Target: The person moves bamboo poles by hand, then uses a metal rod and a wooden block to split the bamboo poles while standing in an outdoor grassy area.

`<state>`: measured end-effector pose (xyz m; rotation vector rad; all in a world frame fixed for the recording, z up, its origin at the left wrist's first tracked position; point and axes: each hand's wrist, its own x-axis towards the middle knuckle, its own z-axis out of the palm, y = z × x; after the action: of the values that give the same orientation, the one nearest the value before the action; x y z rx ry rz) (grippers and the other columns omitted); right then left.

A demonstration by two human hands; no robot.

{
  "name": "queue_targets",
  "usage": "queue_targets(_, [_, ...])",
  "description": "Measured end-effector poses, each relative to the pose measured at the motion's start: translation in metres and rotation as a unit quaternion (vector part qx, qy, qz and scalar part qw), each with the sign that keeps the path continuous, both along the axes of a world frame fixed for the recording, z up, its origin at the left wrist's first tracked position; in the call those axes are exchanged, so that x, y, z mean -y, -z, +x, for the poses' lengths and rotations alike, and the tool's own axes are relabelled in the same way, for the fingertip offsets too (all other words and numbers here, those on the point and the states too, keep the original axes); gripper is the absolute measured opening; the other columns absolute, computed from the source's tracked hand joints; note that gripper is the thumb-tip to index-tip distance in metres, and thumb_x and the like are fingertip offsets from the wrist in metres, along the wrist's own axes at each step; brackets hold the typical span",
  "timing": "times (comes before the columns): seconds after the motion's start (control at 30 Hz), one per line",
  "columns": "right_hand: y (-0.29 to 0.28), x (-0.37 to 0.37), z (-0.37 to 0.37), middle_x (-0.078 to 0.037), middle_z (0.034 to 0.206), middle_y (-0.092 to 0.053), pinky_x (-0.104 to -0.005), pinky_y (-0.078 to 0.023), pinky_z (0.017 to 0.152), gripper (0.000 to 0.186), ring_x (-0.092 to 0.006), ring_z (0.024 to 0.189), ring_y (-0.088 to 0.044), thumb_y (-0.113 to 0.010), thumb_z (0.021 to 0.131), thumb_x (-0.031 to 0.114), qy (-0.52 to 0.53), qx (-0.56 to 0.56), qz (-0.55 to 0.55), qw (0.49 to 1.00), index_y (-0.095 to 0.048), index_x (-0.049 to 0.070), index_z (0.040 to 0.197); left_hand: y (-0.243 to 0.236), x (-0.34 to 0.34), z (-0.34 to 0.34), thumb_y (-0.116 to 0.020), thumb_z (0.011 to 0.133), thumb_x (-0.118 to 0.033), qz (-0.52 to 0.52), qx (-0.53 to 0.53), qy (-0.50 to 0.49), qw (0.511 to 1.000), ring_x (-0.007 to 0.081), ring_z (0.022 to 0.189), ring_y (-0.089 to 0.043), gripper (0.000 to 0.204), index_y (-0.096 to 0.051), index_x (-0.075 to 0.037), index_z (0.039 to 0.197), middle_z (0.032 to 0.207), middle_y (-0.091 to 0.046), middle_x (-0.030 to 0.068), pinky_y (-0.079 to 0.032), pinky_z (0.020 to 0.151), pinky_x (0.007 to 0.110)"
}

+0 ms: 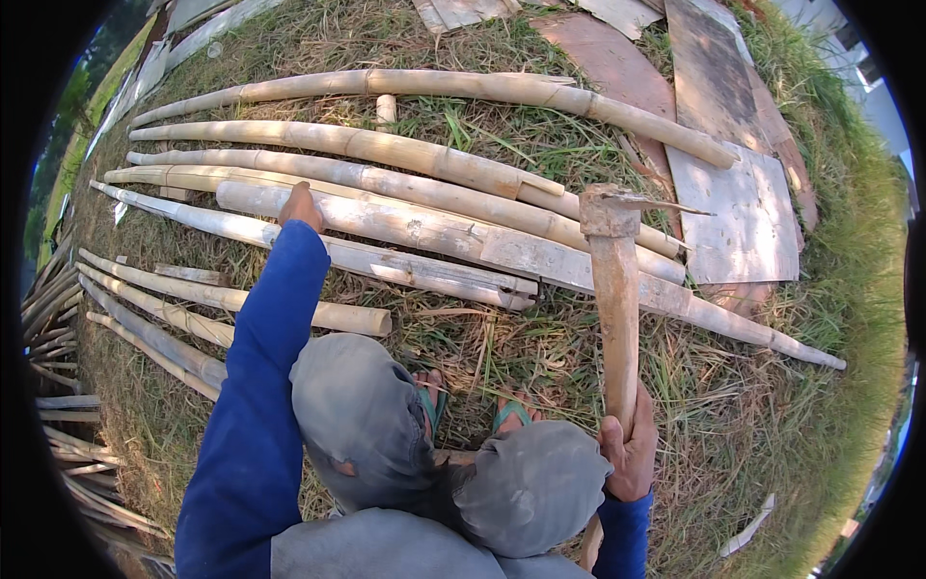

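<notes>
My left hand (302, 206) is closed over a thick, pale bamboo pole (410, 227) near its left end. This pole lies slantwise among others on the grass, tapering toward the far right. A flat, greyish strip (535, 256) shows along its middle. In my right hand (630, 452) is an adze (614, 309), gripped by its wooden handle, which runs on below the hand. Its metal head is up, over the poles, with the thin blade pointing right. The adze hides part of the poles behind it.
More bamboo poles (386, 145) lie beyond the held one; shorter poles (289, 307) are at my left, near my knees. Weathered boards (728, 212) cover grass at the far right. A pile of poles (72, 425) is at the left edge. My sandalled feet (429, 396) are between the knees.
</notes>
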<state>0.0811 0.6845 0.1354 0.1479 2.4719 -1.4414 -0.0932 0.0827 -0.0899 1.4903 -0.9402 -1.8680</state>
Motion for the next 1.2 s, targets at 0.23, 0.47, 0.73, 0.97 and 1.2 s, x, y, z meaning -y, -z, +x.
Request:
queue_targets(0.23, [0.024,0.049,-0.035,-0.023,0.086,-0.069,-0.0428,-0.054,0.067,0.066,-0.0379,0.075,-0.07,-0.057,0.097,0.044,-0.115,-0.029,0.031,0.993,-0.037,0.005,0.147,-0.03,-0.027,-0.007,-0.075,0.08,-0.027,-0.017,0.088,-0.004,0.996,0.0332,0.106,-0.063,0.065,-0.046,0.011,0.123,0.124,-0.059,0.0231,-0.054,0.089,0.041])
queue_targets(0.47, [0.009,0.067,-0.062,-0.027,0.094,-0.069,-0.0436,-0.054,0.073,0.064,-0.0423,0.086,-0.07,-0.052,0.099,0.043,-0.185,-0.018,0.045,0.981,-0.035,0.008,0.15,-0.017,-0.036,0.008,-0.076,0.079,-0.029,-0.016,0.132,-0.027,0.991,0.0337,0.107,-0.063,0.069,-0.043,0.011,0.124,0.124,-0.058,0.0236,-0.054,0.089,0.041])
queue_targets(0.73, [0.006,0.084,-0.048,-0.025,0.092,-0.068,-0.0444,-0.054,0.069,0.063,-0.0402,0.082,-0.07,-0.054,0.099,0.039,-0.166,-0.015,0.13,0.977,-0.034,0.008,0.149,-0.039,-0.023,-0.002,-0.078,0.077,-0.031,-0.016,0.149,-0.009,0.989,0.0342,0.107,-0.063,0.074,-0.04,0.01,0.125,0.124,-0.058,0.0241,-0.054,0.089,0.041])
queue_targets(0.97, [-0.041,0.089,-0.048,-0.024,0.094,-0.069,-0.0439,-0.053,0.072,0.067,-0.0414,0.082,-0.07,-0.048,0.099,0.048,-0.119,0.017,0.061,0.991,-0.032,0.009,0.151,-0.036,-0.039,0.008,-0.079,0.076,-0.033,-0.008,0.161,0.0,0.987,0.0347,0.107,-0.063,0.078,-0.037,0.01,0.126,0.124,-0.057,0.0245,-0.054,0.089,0.04])
queue_targets(1.2, [0.018,0.09,-0.035,-0.027,0.094,-0.068,-0.0502,-0.052,0.067,0.063,-0.048,0.078,-0.066,-0.052,0.099,0.041,-0.176,-0.028,0.15,0.972,-0.031,0.011,0.151,-0.041,-0.027,-0.002,-0.081,0.074,-0.035,-0.007,0.178,0.012,0.984,0.0351,0.108,-0.063,0.083,-0.034,0.009,0.127,0.124,-0.057,0.0249,-0.054,0.09,0.04])
